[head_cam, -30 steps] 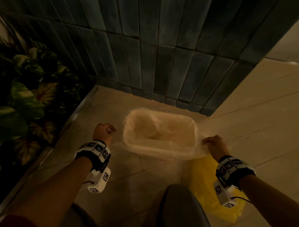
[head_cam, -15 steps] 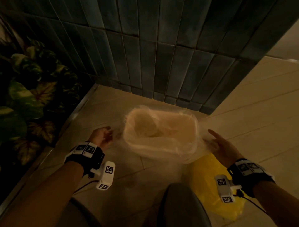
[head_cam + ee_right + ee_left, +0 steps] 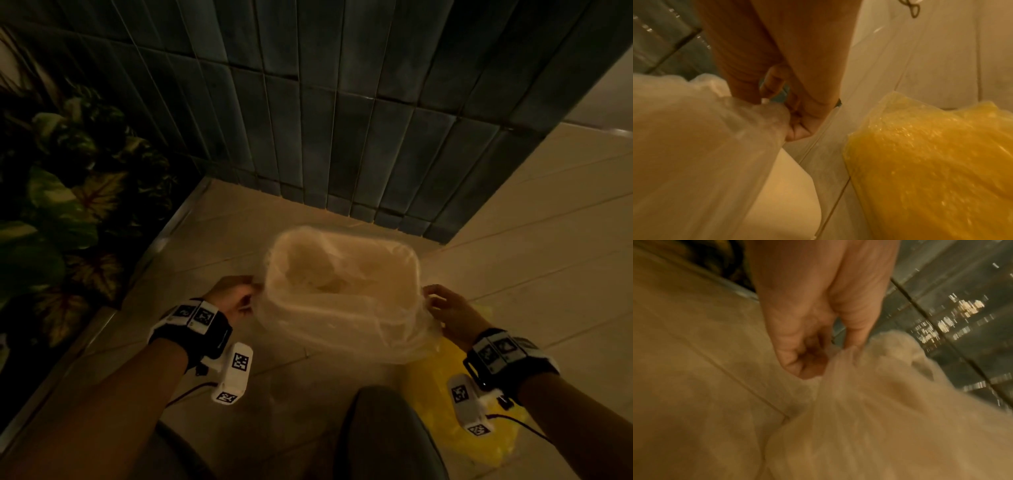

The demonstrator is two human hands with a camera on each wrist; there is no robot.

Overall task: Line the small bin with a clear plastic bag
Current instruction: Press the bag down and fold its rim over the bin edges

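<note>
Our left hand [image 3: 228, 298] pinches the clear plastic bag [image 3: 346, 329] at the left side of the small bin [image 3: 412, 255], thumb and curled fingers closed on a gathered fold of film. Our right hand [image 3: 448, 317] does the same on the right side, its fingers bent around the bag's edge. The bag sits inside the bin and its mouth is turned out over the rim, with loose film hanging down the near wall; the bin itself stands on the tiled floor [image 3: 513, 240], close to the foot of the dark tiled wall [image 3: 342, 102]. What lies at the bottom of the bag is only crumpled film, as far as we can tell.

Just beside the bin, under our right wrist, a yellow bag [image 3: 479, 431] lies on the floor. Leafy plants [image 3: 58, 212] fill the left edge, behind a metal strip. Our knee [image 3: 383, 435] rises in front.

The left wrist view shows the pinch [image 3: 849, 345] up close (blurred, though). The right wrist view shows the bin's pale bare wall [image 3: 789, 186] beneath the film, and the yellow bag's crinkled surface [image 3: 931, 162].
</note>
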